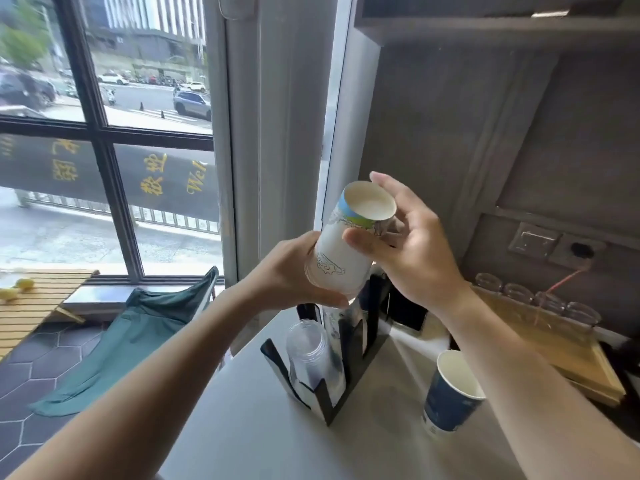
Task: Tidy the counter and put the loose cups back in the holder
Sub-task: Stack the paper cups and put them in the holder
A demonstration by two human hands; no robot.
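A white paper cup with line drawings and a blue-green band is held upside down in the air, its base facing me. My left hand grips its rim end; my right hand pinches its base end. Straight below stands the black cup holder on the white counter, with a clear plastic cup upside down in its near slot. A dark blue paper cup stands upright on the counter to the holder's right, under my right forearm.
A wooden tray with several upturned glasses sits at the back right under a wall socket. Left of the counter is a window, a green folding chair and a slatted wooden table.
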